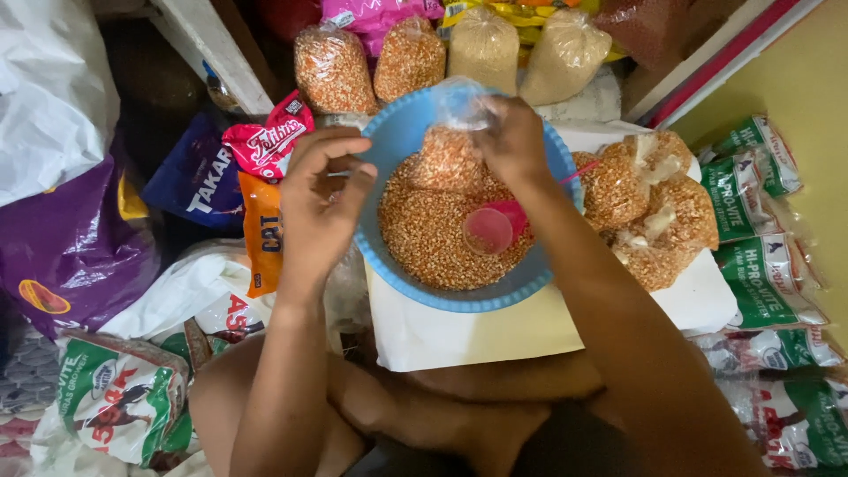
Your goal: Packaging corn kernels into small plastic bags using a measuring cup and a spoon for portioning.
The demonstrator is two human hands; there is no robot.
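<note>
Blue plastic basin (459, 296) sits on a pale sack top (442, 340), roughly half full of orange-yellow corn kernels (424, 238). A pink scoop (491, 230) lies in the kernels, bowl up, right of centre. A small clear plastic bag (449, 157), part-filled with the same kernels, stands in the basin at its far side; the neck is gathered upward.

Right of the basin: a cluster of filled, tied kernel bags (649, 212) on the same surface. Beyond the basin: two more orange kernel bags (371, 66) and two bags of paler grain (526, 53). Green-and-white feed packets (764, 265) are stacked along the right edge.

Right hand (511, 141): over the basin's far rim, fingers closed, pinching the bag's neck from above. Left hand (322, 199): at the basin's left rim, palm toward the basin, fingers curled loosely with thumb and forefinger near each other; cannot tell whether they grip anything.
</note>
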